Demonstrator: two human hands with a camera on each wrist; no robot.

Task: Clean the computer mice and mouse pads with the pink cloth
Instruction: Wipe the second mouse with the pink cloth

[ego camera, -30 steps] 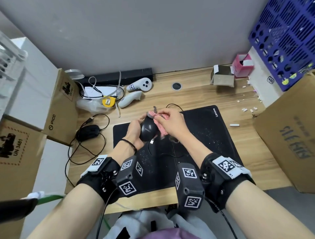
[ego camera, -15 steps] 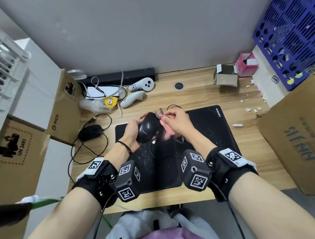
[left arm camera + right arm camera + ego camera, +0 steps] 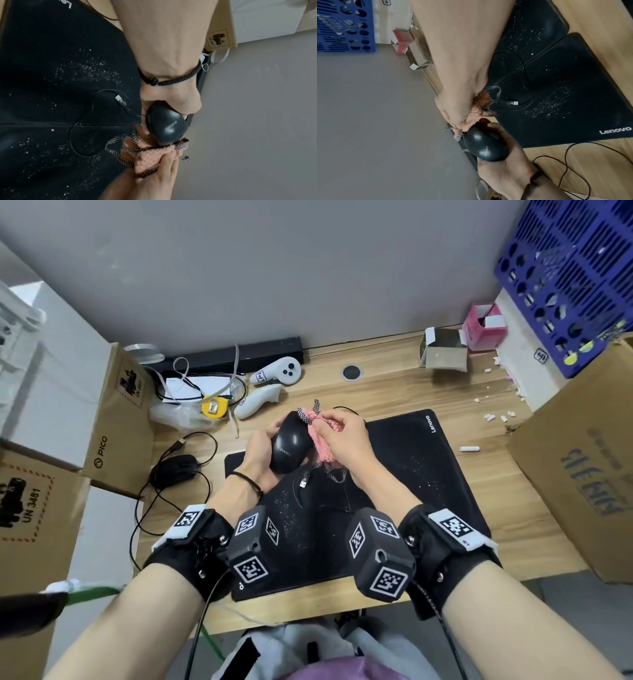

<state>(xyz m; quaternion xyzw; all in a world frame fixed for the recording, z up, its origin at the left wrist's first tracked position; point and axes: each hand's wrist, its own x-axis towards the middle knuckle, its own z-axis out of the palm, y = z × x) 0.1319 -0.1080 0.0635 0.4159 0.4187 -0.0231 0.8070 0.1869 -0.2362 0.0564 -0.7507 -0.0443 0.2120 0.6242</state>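
My left hand [image 3: 262,448] grips a black wired mouse [image 3: 290,446], lifted above the black Lenovo mouse pad [image 3: 421,474]. My right hand [image 3: 337,436] holds the bunched pink cloth [image 3: 320,440] against the mouse's right side and front end. The left wrist view shows the mouse [image 3: 165,128] with the cloth [image 3: 147,157] at its tip. In the right wrist view the cloth [image 3: 475,115] sits just above the mouse [image 3: 486,145]. The mouse's cable and USB plug [image 3: 303,482] lie on the pad, which is speckled with white dust. A second black mouse [image 3: 174,470] lies on the desk to the left.
Two pads lie side by side, a smaller one [image 3: 239,463] on the left. Cardboard boxes [image 3: 113,422] stand on the left and another [image 3: 582,474] on the right. White controllers [image 3: 274,374], a yellow tape measure [image 3: 214,407], small boxes [image 3: 443,352] and a blue crate [image 3: 568,278] line the back.
The mouse has been turned in my left hand, its back now facing up and toward me. My right hand with the cloth has shifted along its front end.
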